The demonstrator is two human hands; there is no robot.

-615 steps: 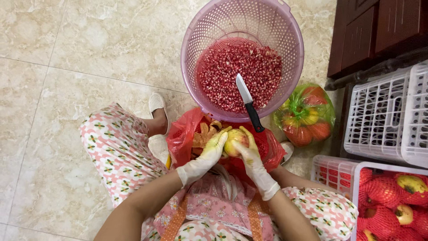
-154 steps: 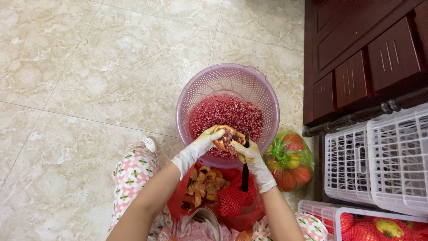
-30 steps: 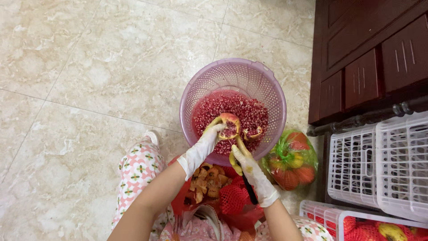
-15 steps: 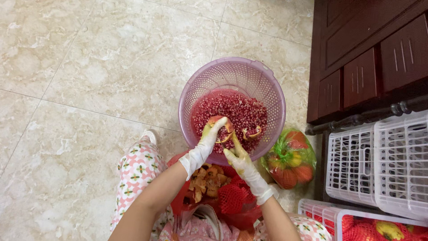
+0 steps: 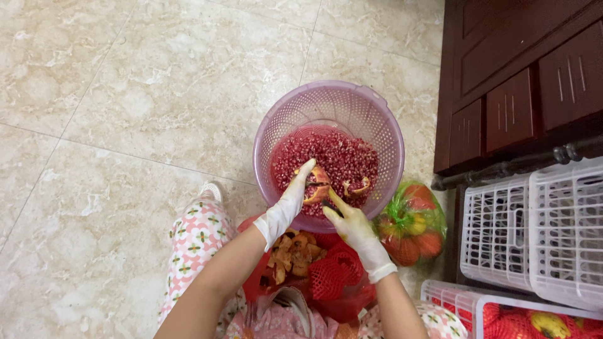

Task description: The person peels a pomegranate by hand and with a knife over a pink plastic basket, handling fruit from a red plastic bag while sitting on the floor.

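A purple plastic basket stands on the tiled floor, its bottom covered with red pomegranate seeds. My left hand, in a pale glove, holds a broken pomegranate piece over the seeds. My right hand, also gloved, reaches its index finger to that piece. A dark bit of the knife shows at its palm. A loose bit of peel lies on the seeds beside them.
A red bag of peels and red mesh sit at my lap. A green bag of fruit lies right of the basket. White crates, a crate of pomegranates and a dark cabinet stand right.
My right hand has risen from beside the red bag to the pomegranate piece over the basket. The knife, which hung below that hand, is now mostly hidden.
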